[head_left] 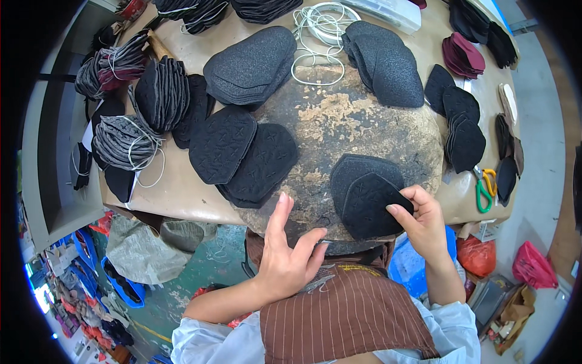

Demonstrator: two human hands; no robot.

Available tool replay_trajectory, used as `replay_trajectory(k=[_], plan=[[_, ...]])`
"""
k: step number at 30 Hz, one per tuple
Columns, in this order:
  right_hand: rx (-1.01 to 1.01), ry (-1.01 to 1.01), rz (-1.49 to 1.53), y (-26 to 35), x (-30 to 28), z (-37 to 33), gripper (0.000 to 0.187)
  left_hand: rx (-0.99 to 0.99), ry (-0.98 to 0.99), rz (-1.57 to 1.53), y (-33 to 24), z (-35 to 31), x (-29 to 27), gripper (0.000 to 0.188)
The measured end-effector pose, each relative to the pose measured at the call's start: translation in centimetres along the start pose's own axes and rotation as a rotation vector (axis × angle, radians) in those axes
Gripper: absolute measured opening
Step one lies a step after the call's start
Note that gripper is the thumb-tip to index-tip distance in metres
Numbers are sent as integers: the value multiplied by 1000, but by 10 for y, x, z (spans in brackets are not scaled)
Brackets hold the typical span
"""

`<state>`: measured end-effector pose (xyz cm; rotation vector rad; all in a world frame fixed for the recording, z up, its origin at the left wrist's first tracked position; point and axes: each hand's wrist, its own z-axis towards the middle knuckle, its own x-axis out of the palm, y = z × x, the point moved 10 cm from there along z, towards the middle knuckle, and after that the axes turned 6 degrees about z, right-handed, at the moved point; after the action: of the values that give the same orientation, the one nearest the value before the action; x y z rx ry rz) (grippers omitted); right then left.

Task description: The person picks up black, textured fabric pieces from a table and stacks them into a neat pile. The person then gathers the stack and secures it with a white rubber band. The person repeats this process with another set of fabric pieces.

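Observation:
My right hand [427, 224] pinches the right edge of a black fabric piece [370, 206] with a stitched pattern. That piece overlaps a dark grey speckled foam piece [367, 164], whose far edge shows beyond it. To the left, over the front of the worn round board [339, 121], hovers my left hand [285, 258]. One of its fingers points up; thumb and forefinger close about something small and dark that I cannot make out. Beyond this hand lie two overlapping piles of black stitched pieces [260, 161]. Grey foam stacks lie at the board's far left [251, 67] and far right [391, 67].
White cord [318, 36] lies loosely coiled at the back. Tied bundles of grey and black pieces [124, 142] crowd the left side. Green-and-orange-handled scissors [483, 188] lie at right near several black pieces [464, 121] and a maroon stack [462, 54].

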<state>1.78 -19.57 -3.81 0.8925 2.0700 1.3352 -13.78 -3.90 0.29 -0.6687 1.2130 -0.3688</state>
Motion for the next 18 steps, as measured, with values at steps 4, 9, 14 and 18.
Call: replay_trajectory(k=[4, 9, 14, 18], plan=[[-10, -52, -61, 1, -1, -1, 13, 16, 28, 29, -1, -2, 4, 28], [-18, -80, -141, -2, -5, -3, 15, 46, 70, 29, -5, -4, 12, 39], [10, -82, -142, -3, -4, -2, 15, 131, 131, 223, -21, -2, 28, 62], [24, -76, -120, -1, -2, 0, 16, 185, 236, 330, -27, 0, 39, 66]])
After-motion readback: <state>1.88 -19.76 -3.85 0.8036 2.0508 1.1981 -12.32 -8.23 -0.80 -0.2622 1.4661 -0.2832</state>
